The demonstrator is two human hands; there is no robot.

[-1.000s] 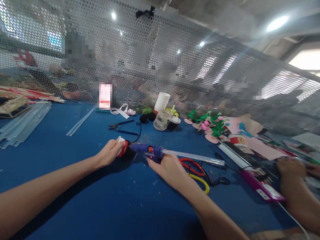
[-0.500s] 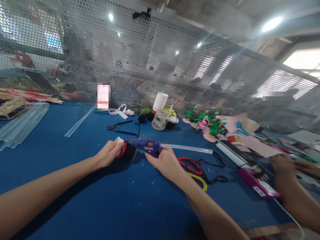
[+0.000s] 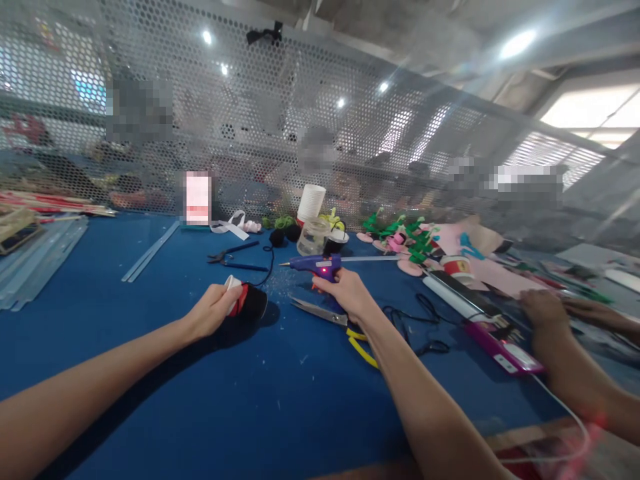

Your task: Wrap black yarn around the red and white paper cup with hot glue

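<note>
Head view, single frame. Left hand (image 3: 213, 310) closed around a small black, red and white piece (image 3: 245, 301), pinning it to the blue tabletop (image 3: 150, 373), seemingly to keep it steady. Right hand (image 3: 345, 291) gripping the handle of a blue glue gun (image 3: 315, 265), raised just above the tabletop, nozzle pointing left and well apart from the piece; a clear glue stick (image 3: 373, 258) projects from its rear. Scissors (image 3: 330, 317) with yellow handles lie just beside the right wrist. Pliers (image 3: 235, 257) farther back. Paper cup (image 3: 311, 203) and clear jar (image 3: 311, 238) near the perforated screen (image 3: 300, 120). A co-worker's hand (image 3: 543, 310) rests at right by a pink power strip (image 3: 505, 350).
</note>
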